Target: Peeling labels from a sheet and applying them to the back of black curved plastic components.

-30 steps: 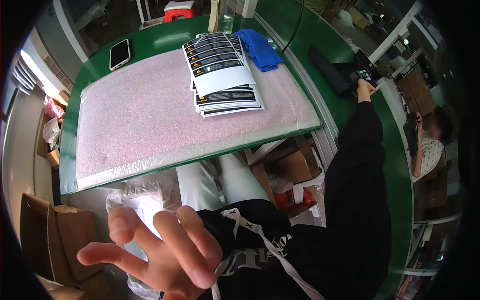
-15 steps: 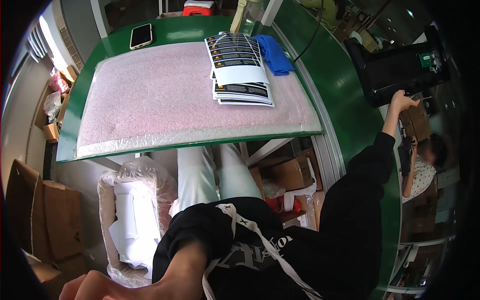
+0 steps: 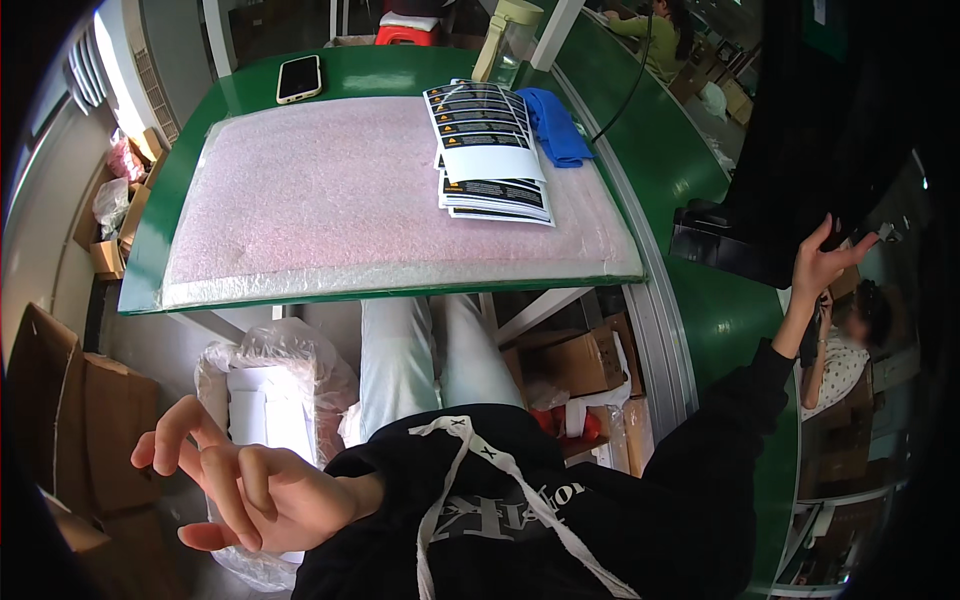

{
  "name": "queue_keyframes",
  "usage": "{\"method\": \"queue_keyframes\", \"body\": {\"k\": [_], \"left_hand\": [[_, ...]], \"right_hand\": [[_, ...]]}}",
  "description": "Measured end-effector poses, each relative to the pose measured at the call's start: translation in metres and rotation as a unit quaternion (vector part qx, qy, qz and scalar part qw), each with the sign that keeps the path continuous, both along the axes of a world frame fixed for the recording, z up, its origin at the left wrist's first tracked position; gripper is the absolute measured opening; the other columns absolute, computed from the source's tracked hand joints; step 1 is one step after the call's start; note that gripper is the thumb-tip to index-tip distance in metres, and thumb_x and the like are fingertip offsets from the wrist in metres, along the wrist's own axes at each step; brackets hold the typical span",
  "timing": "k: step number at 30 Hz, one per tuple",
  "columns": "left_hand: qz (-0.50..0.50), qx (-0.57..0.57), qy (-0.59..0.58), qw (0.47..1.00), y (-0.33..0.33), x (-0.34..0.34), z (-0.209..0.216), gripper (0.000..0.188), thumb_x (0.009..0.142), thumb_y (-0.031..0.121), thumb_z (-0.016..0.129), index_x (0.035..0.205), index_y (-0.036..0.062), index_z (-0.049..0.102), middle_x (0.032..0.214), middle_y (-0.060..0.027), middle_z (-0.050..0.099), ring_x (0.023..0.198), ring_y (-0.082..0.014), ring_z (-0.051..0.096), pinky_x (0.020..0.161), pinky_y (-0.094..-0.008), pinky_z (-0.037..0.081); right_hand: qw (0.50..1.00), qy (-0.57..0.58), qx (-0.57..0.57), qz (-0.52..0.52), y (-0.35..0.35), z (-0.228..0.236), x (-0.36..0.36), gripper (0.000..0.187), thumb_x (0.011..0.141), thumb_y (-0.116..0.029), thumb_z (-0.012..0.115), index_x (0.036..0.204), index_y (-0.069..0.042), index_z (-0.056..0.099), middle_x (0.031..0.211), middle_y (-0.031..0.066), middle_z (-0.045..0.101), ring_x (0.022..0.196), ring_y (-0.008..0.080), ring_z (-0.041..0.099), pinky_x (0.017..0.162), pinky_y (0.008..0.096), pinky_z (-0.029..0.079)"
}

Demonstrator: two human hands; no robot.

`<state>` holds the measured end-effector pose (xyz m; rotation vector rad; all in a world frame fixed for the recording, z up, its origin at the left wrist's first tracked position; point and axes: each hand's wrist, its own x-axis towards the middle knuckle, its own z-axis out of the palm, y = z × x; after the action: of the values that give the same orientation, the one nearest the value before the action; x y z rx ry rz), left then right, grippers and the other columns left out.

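My left hand (image 3: 265,485) hangs in the air at the lower left, empty, with its fingers loosely bent and apart. At the right, my right hand (image 3: 822,262) grips the lower edge of a large black plastic housing (image 3: 800,150). The housing is tipped up above the green conveyor surface, its upper part dark and cut off by the picture's rim. On the pink padded mat (image 3: 300,190) in front of me lies a stack of printed black-and-white label sheets (image 3: 492,160). A crumpled blue cloth (image 3: 556,130) lies beside the sheets.
A phone (image 3: 300,78) lies on the green table's far edge, and a clear bottle (image 3: 512,45) stands behind the labels. A plastic-lined box (image 3: 210,380) with white sheets is on the floor. Cardboard boxes (image 3: 110,410) stand left. Other people (image 3: 850,350) sit at the right and far right.
The black housing has swung up and come closer, with my right hand at its lower edge. My left hand has risen and its fingers have come into full view.
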<state>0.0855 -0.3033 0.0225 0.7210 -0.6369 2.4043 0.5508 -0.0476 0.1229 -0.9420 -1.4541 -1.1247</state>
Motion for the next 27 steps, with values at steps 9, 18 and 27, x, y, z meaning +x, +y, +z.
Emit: {"method": "queue_keyframes", "body": {"k": [9,18,27], "left_hand": [[0.079,-0.198,0.035,0.976,0.028,0.027,-0.008,0.058,0.088,0.027,0.053,0.134,0.0005,0.03,0.117,-0.0174,0.042,0.058,-0.0124,0.048,0.052,-0.0264,0.035],[0.078,-0.437,0.343,0.828,0.089,0.048,-0.002,0.043,0.092,0.013,0.045,0.13,-0.0041,0.037,0.112,-0.0177,0.053,0.089,-0.0189,0.057,0.079,-0.0312,0.046],[0.056,-0.437,0.31,0.843,0.141,0.086,0.011,0.035,0.102,0.027,0.041,0.122,-0.0019,0.041,0.105,-0.0133,0.056,0.093,-0.0174,0.059,0.081,-0.0312,0.049]], "right_hand": [[0.909,-0.294,-0.14,0.261,0.002,-0.004,-0.15,0.084,0.073,0.022,0.051,0.146,-0.011,0.025,0.112,0.0167,0.061,0.093,0.0342,0.062,0.082,0.0375,0.051],[0.89,-0.382,-0.01,0.248,0.019,-0.022,-0.23,0.072,0.078,-0.004,0.059,0.143,-0.027,0.039,0.109,0.0147,0.06,0.084,0.0238,0.062,0.074,0.0321,0.052],[0.913,-0.265,-0.052,0.305,-0.015,-0.046,-0.239,0.079,0.084,-0.005,0.061,0.148,-0.022,0.017,0.116,0.0191,0.063,0.099,0.0327,0.065,0.079,0.0378,0.055]]}}
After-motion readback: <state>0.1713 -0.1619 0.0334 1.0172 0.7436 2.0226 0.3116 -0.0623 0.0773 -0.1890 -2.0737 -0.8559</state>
